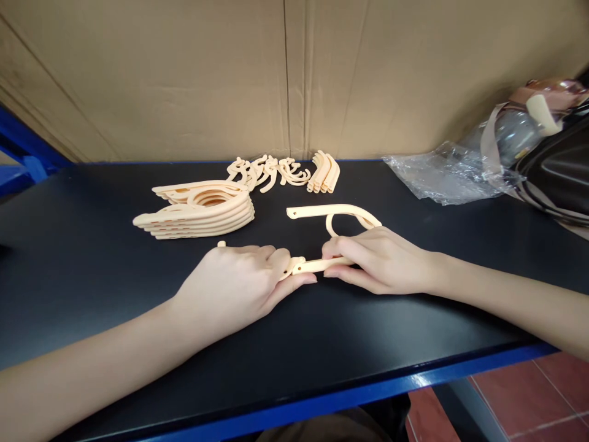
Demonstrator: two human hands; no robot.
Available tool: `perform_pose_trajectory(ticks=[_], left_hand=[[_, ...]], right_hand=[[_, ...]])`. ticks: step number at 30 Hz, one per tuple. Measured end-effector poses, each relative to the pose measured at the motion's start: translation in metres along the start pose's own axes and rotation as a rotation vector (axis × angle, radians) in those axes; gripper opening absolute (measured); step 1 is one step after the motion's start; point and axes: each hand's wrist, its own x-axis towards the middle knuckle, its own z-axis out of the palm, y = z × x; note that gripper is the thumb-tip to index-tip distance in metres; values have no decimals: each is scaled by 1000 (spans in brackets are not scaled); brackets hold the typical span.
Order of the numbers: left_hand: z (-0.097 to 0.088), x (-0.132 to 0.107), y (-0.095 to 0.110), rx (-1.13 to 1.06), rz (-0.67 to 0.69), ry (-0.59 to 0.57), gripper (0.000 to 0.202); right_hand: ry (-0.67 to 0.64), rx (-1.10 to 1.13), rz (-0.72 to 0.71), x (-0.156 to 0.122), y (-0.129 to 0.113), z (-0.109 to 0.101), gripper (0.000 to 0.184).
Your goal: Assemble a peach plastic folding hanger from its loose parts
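Clock face centred on the joint between the two hands. Left hand [242, 276] at 9 o'clock, its fingers curled round a pale end piece [291, 266], thumb braced along the near side. Right hand [380, 258] at 3 o'clock, its fingers clamped on the near arm of a pale curved frame [331, 210]; the far arm reaches out toward 1 o'clock.

Step in hand, as judged: mating the end piece with the near arm. The next move seems to call for lining the two up and pressing with steady thumbs. Whether they are seated cannot be told; the left hand covers much of the end piece.

Frame looks smooth, cream, plastic-like, with a hole near each arm's tip and an inner loop. It sits just above the black worktop [151, 374].

Finished-looking stack [197, 215] at 10 o'clock; small hooked pieces [264, 174] between 11 and 12; curved bars [324, 172] between 12 and 1.
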Motion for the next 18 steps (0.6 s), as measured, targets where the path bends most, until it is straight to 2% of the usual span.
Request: perform_pose_trajectory(ticks=[7,18], left_hand=[[-3,4,1,104,70,19,52],[-2,2,-1,90,81,29,47]], right_hand=[[-6,34,8,-1,0,2,21],[20,41,-10,-1,0,0,20]])
